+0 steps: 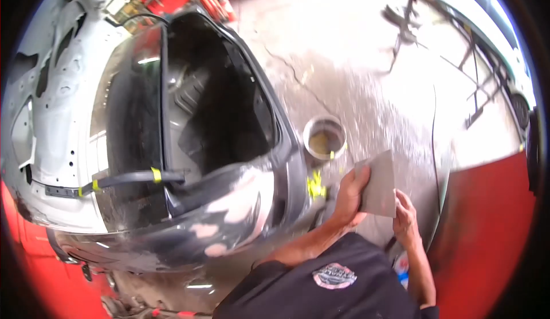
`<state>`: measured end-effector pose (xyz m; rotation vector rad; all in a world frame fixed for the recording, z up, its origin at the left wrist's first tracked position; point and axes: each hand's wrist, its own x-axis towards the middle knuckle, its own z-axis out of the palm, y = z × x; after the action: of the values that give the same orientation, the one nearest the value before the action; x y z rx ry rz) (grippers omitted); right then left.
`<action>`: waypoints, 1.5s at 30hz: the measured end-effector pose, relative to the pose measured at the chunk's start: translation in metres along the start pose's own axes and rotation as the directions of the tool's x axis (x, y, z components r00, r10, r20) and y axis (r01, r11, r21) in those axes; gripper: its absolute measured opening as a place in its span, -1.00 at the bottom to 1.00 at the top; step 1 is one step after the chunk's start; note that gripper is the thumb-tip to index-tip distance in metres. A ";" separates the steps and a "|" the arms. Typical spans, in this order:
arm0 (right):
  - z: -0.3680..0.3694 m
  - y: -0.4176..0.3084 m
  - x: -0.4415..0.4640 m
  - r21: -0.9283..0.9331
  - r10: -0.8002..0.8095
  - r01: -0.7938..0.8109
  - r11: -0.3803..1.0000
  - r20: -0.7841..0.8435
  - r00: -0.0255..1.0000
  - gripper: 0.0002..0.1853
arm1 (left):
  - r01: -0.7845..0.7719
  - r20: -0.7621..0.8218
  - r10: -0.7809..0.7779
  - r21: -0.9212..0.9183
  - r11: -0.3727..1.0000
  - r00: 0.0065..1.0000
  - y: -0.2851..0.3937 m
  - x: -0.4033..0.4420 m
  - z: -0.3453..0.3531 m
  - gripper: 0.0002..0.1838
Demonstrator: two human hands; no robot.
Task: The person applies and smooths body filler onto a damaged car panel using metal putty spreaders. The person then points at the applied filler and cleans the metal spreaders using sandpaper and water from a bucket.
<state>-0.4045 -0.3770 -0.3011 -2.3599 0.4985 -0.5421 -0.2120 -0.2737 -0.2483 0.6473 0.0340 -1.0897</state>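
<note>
A grey sheet of sandpaper (380, 186) is held up in front of my dark shirt. My left hand (350, 197) grips its left side, with the thumb lying over the face of the sheet. At the lower right edge, the bent fingers of my right hand (405, 214) pinch the sheet. To my left stands a dark car body (189, 233) with pale sanded or filled patches (236, 201) around its rear corner. Its window opening shows a dark interior.
A bucket (325, 138) with murky contents stands on the floor beside the car, near crumpled yellow tape (315, 185). Yellow tape pieces hold a black trim strip (129, 178) on the car. A metal stand (472, 55) is at the upper right; a hose (435, 147) crosses the floor.
</note>
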 end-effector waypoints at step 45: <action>0.051 0.154 0.576 0.537 -0.408 -0.452 0.712 0.841 0.355 -0.40 | -0.615 -0.480 0.487 -0.148 0.775 0.730 0.043 0.297 0.046 -0.67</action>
<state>0.0739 -0.7368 -0.2974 -1.4495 -0.2508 0.6556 -0.0459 -0.5250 -0.2896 0.5510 0.3505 -0.3246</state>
